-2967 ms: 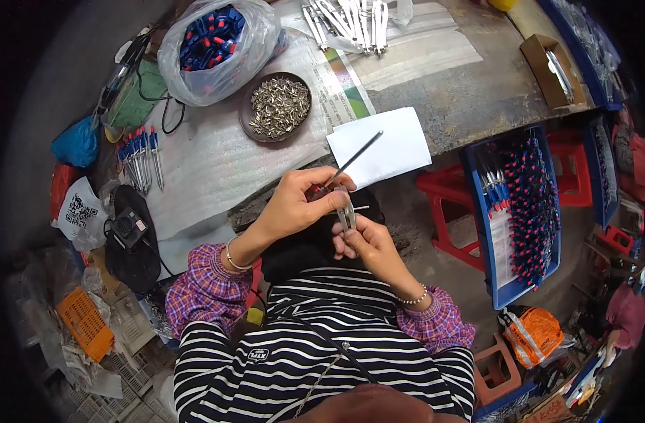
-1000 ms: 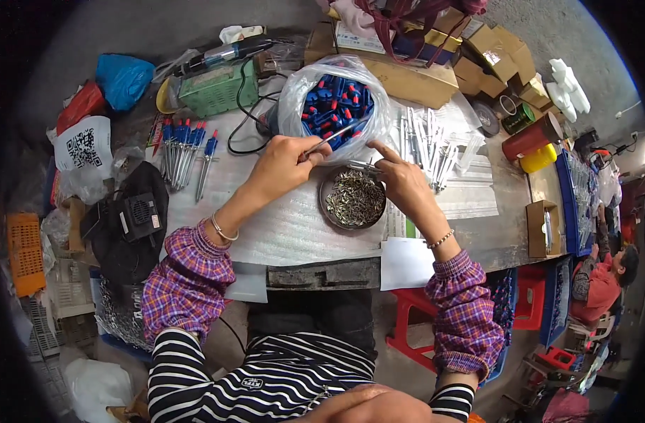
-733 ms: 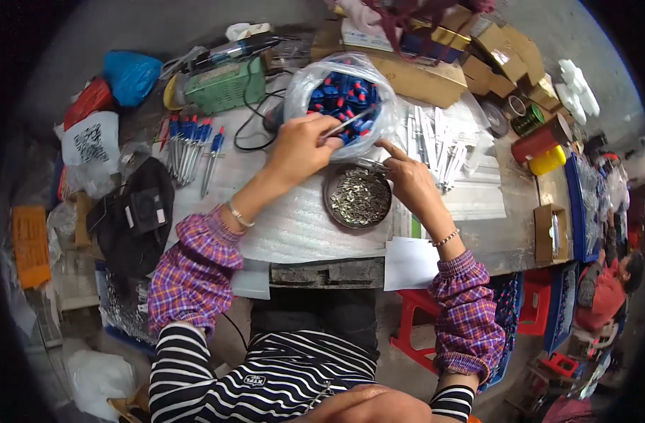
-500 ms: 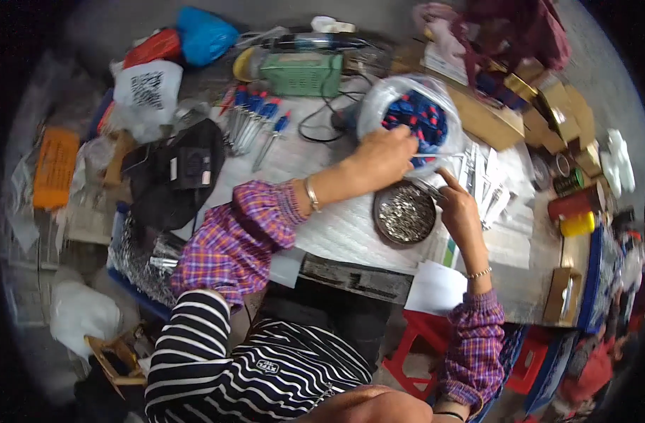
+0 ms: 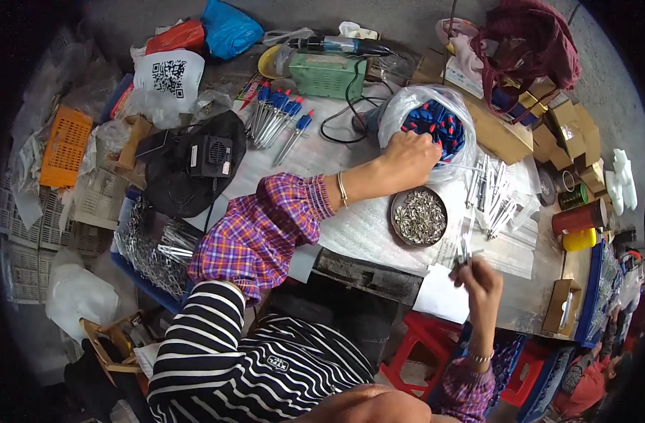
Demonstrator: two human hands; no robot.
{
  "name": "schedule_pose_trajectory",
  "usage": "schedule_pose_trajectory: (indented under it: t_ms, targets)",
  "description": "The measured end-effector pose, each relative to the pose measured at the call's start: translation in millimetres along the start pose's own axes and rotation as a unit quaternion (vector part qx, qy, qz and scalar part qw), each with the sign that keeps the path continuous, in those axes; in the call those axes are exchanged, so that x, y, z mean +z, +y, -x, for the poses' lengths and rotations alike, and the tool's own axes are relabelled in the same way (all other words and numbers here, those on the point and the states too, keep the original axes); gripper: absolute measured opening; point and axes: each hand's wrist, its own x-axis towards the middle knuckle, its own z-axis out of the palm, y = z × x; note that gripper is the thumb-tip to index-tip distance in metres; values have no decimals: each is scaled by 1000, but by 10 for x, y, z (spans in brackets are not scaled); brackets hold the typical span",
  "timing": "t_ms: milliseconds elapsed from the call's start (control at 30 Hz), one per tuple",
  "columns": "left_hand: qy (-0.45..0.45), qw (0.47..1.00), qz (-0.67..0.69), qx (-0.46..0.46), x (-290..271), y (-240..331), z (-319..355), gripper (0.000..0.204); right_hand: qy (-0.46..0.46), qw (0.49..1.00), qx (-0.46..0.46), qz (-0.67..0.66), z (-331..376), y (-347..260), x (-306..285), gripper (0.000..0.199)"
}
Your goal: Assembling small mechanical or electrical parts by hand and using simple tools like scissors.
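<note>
My left hand (image 5: 410, 156) is closed at the front of a clear plastic bag (image 5: 391, 116) full of blue and red parts (image 5: 442, 123). A thin silver rod (image 5: 458, 166) sticks out from its fingers to the right; the gripped end is hidden. Lower on the right, my right hand (image 5: 482, 280) pinches a slim metal piece (image 5: 465, 247) pointing away from me, too blurred to name. Between the hands sits a round dish (image 5: 418, 244) of small silver metal pieces (image 5: 420, 216). Loose silver rods (image 5: 493, 194) lie right of it.
Silver rods with blue and red ends (image 5: 277, 116) lie left of the bag. Behind them stands a green metal box (image 5: 327, 75) with a black cable. A black cap (image 5: 174, 183) carries a small black device. Cardboard boxes (image 5: 502, 130) line the right; a blue bin (image 5: 129, 243) holds metal parts.
My right hand has drawn back from beside the dish, toward me, with the metal piece. The left hand stays by the bag with the rod; the whole view has shifted slightly.
</note>
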Motion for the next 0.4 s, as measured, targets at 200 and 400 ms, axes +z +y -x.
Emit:
schedule_pose_trajectory:
  t_ms: [200,400]
  targets:
    - [-42,999,-35,-4,-110,67,43,17,24,985,129,-116,771,214,303,15]
    - [-16,999,-32,16,-49,114,-47,15,25,955,189,-229,1208,614,713,14]
